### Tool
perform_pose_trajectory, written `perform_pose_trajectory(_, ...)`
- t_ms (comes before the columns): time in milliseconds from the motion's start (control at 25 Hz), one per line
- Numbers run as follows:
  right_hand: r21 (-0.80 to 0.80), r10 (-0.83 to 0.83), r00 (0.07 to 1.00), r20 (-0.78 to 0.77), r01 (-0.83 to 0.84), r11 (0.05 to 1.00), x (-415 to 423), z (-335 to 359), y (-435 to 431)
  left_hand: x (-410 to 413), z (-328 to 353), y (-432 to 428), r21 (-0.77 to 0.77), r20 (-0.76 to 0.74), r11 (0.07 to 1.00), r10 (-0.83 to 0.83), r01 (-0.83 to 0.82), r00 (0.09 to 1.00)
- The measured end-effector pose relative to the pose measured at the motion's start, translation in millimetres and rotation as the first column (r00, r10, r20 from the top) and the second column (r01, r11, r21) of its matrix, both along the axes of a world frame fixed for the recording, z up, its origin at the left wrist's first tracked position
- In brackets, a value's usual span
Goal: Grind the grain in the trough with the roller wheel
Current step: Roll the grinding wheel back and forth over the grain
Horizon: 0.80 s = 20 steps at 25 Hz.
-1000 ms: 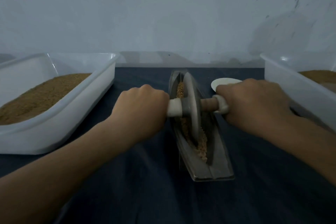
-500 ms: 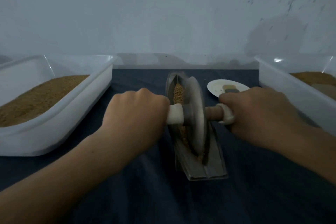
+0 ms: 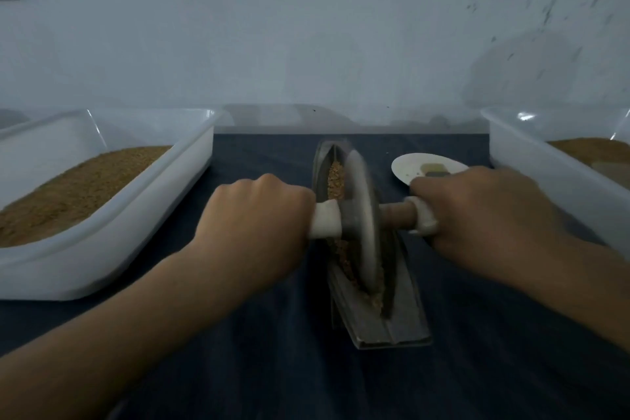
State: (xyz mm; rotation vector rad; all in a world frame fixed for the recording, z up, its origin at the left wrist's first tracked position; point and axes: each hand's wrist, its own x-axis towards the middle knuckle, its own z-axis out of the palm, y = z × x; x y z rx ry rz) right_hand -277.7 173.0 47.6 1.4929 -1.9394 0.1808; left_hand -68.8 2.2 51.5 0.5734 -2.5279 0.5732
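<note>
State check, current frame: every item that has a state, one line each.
left hand: grips roller wheel's left handle
right hand: grips its right handle
roller wheel: upright in the trough, motion-blurred
trough: flat on dark cloth, holding grain
grain: coarse, ahead of and behind the wheel
left tub: part-filled with brown meal
right tub: part-filled, cropped by frame edge
dish: holds a small dark block

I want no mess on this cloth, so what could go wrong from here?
Grain lies at the trough's near end; a long pull of the wheel could spill it onto the cloth. The left hand and right hand grip the handles, so nothing steadies the trough; it might slide. The plate sits by the right hand and could get knocked.
</note>
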Motion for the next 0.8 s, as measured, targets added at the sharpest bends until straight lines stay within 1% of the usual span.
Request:
perform_pose_trajectory(40, -0.023, 0.051, 0.998, 0.025, -0.05, 0.998, 0, -1, 10, 5, 5, 1, -0.04, -0.037, 0.998, -0.048, 0.046, 0.998)
perform_pose_trajectory(80, -0.02, 0.053, 0.998, 0.044, -0.052, 0.998, -2, -1, 11, 3, 8, -1, -0.052, -0.031, 0.997, -0.065, 0.063, 0.997)
perform_pose_trajectory(120, -0.006, 0.005, 0.999, 0.051, -0.005, 1.0, -3, 0, 6, -1, 7, -1, -0.042, 0.004, 0.999, -0.017, 0.018, 1.0)
perform_pose_trajectory(160, 0.023, -0.081, 0.996, 0.035, 0.08, 0.997, -4, 0, -6, -8, 3, -2, -0.02, 0.048, 0.997, 0.076, -0.076, 0.996)
perform_pose_trajectory(200, 0.046, -0.166, 0.986, 0.032, 0.165, 0.985, -7, 0, -24, -23, 0, -12, 0.008, 0.04, 0.992, 0.129, -0.129, 0.991)
perform_pose_trajectory(280, 0.087, -0.247, 0.962, 0.116, 0.238, 0.967, -16, 10, -61, -51, 10, -32, 0.092, 0.034, 0.971, 0.217, -0.219, 0.976)
perform_pose_trajectory(360, 0.155, -0.254, 0.958, 0.134, 0.233, 0.96, -22, 25, -79, -62, 17, -44, 0.203, 0.088, 0.95, 0.223, -0.237, 0.971)
perform_pose_trajectory(400, 0.19, -0.252, 0.96, 0.123, 0.226, 0.955, -22, 28, -77, -59, 15, -42, 0.228, 0.108, 0.946, 0.21, -0.23, 0.972)
perform_pose_trajectory(440, 0.204, -0.235, 0.966, 0.109, 0.21, 0.956, -20, 28, -67, -50, 12, -38, 0.214, 0.105, 0.953, 0.198, -0.216, 0.975)
perform_pose_trajectory(480, 0.184, -0.192, 0.977, 0.088, 0.173, 0.967, -16, 22, -52, -38, 5, -32, 0.164, 0.059, 0.973, 0.157, -0.165, 0.986)
perform_pose_trajectory(520, 0.139, -0.13, 0.989, 0.066, 0.12, 0.983, -10, 13, -34, -24, -3, -22, 0.081, 0.014, 0.992, 0.094, -0.094, 0.996)
perform_pose_trajectory(560, 0.102, -0.076, 0.995, 0.063, 0.07, 0.992, -3, 5, -14, -8, -3, -9, 0.017, 0.002, 1.0, 0.016, -0.016, 1.0)
perform_pose_trajectory(640, 0.05, 0.019, 0.994, 0.104, -0.025, 0.998, -3, -2, 12, 3, 6, -3, -0.064, -0.053, 0.995, -0.085, 0.082, 0.995)
perform_pose_trajectory(680, 0.042, 0.01, 0.994, 0.11, -0.014, 0.999, -4, -3, 13, -1, 8, -4, -0.067, -0.038, 0.995, -0.076, 0.073, 0.996)
perform_pose_trajectory(720, 0.029, -0.027, 0.994, 0.103, 0.024, 0.999, -4, -2, 7, -6, 6, -4, -0.051, 0.01, 0.999, 0.004, -0.003, 1.0)
perform_pose_trajectory(760, 0.033, -0.103, 0.992, 0.077, 0.1, 0.994, -5, -1, -6, -15, 2, -7, -0.026, 0.047, 0.996, 0.087, -0.086, 0.995)
perform_pose_trajectory(800, 0.058, -0.194, 0.979, 0.061, 0.191, 0.98, -7, 1, -25, -31, 2, -16, 0.025, 0.037, 0.989, 0.144, -0.145, 0.989)
